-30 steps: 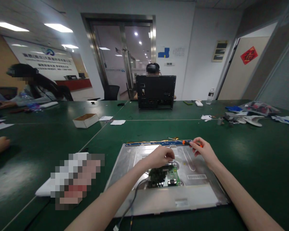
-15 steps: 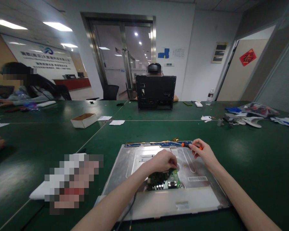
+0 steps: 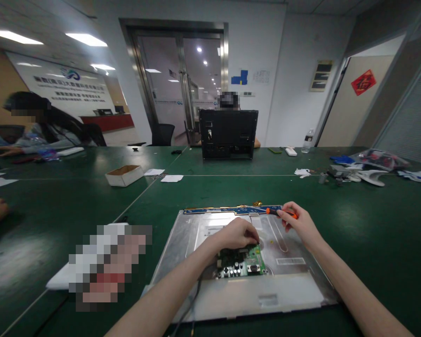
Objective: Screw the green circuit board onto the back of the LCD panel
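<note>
Flat on the dark green table (image 3: 354, 234), right in front: a large silvery metal monitor back panel (image 3: 294, 285), long edges running left to right. On the panel's middle, slightly toward the near edge: a small green circuit board (image 3: 247, 266) studded with dark components and silver ports. Left hand (image 3: 235, 234) curled palm-down over the far edge of that board, fingertips touching it and bent as if pinching; exactly what sits between the fingers, impossible to tell. Along the panel's far edge: a narrow blue strip board (image 3: 228, 210) with a bit of gold-coloured tape at its middle. Right hand (image 3: 299, 222) above the panel's far right corner, fingers closed around a slim screwdriver with an orange handle (image 3: 280, 213), lying almost level with its tip aimed left over the blue strip. From under the green board toward the panel's near left corner: a thin grey cable (image 3: 193, 299), trailing off the near edge.

Left of the panel, a pixelated patch over a white sheet. Farther off beyond the panel's far left corner, a shallow white cardboard box (image 3: 124, 175) and loose paper slips. Straight beyond the panel, an upright black monitor casing (image 3: 228, 134) with a seated person behind it. Beyond the panel's far right corner, a clutter of white and grey parts (image 3: 358, 174).
</note>
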`<act>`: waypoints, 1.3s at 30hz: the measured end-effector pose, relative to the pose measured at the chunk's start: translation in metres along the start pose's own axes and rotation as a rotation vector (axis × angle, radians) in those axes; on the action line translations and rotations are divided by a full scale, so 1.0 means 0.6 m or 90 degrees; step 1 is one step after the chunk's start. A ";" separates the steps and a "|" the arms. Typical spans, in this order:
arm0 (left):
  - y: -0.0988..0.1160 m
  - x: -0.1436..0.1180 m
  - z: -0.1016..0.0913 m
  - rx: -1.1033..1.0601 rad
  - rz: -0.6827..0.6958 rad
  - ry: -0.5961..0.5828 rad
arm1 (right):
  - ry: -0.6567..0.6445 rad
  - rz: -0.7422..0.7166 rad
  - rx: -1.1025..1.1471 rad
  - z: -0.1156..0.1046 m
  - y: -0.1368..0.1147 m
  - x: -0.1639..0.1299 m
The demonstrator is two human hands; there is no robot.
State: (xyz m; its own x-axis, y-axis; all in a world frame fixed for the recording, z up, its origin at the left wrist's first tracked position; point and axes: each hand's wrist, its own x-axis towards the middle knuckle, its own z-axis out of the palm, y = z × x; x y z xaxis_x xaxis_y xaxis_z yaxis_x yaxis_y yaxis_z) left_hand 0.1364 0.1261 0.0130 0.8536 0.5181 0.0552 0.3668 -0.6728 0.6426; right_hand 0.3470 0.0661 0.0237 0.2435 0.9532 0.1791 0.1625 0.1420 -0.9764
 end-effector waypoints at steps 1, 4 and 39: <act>0.000 0.000 0.000 -0.006 -0.001 0.000 | 0.001 -0.001 -0.001 -0.001 0.000 0.001; -0.002 0.000 0.000 -0.026 -0.009 0.002 | 0.013 -0.021 -0.016 -0.007 -0.004 0.003; -0.005 -0.002 -0.003 -0.101 -0.018 -0.003 | -0.326 -0.344 -0.736 0.050 -0.209 0.022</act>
State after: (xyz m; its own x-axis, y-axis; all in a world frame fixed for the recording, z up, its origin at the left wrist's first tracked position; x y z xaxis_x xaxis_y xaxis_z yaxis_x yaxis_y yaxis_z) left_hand 0.1338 0.1284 0.0124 0.8452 0.5336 0.0319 0.3283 -0.5654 0.7567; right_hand 0.3014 0.0687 0.1447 -0.4403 0.8773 0.1910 0.8804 0.4636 -0.0997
